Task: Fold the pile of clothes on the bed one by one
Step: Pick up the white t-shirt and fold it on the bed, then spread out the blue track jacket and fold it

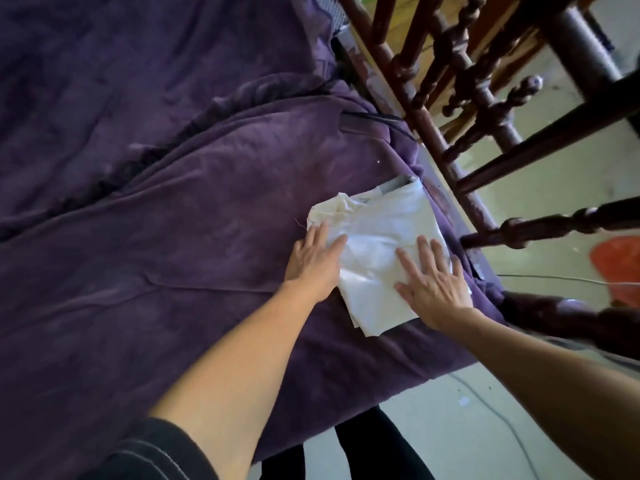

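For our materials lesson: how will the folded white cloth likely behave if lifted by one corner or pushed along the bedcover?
Probably floppy: the white cloth shows soft creases and a rumpled far corner, so its folds would likely fall open. Seems light, being thin. Pushed, it may bunch, since the bedcover looks plush.

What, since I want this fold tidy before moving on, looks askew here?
The white folded cloth is not square: a cream corner bunches out crumpled at its far left, beyond the left hand, and the layer edges near the right hand fan out unevenly. Nothing looks torn or spilled.
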{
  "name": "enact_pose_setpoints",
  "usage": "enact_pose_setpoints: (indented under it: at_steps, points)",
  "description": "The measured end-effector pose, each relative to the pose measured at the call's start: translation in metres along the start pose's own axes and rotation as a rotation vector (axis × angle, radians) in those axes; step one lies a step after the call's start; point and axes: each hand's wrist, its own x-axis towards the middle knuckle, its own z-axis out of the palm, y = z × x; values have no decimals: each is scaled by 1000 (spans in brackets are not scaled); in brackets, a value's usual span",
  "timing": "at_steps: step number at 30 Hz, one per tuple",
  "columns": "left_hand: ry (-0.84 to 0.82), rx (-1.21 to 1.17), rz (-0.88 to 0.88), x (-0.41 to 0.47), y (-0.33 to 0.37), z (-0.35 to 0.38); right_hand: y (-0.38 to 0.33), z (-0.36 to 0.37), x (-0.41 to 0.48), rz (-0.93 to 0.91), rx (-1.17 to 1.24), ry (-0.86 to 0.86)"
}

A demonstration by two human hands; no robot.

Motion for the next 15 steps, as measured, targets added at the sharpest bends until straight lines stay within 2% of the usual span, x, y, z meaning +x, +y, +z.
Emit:
enact_pose_setpoints:
  at_steps: [2,8,15]
  points:
    - [19,-40,-64,-32,-10,-16,-13,-17,-9,-6,-39,-11]
    - [-26,-239,-321,-161,-67,-24,-103,-60,-45,-216,37,-116]
    - [88,-325,-533,-330,-146,7,-259,-75,-111,-457,-90,-21]
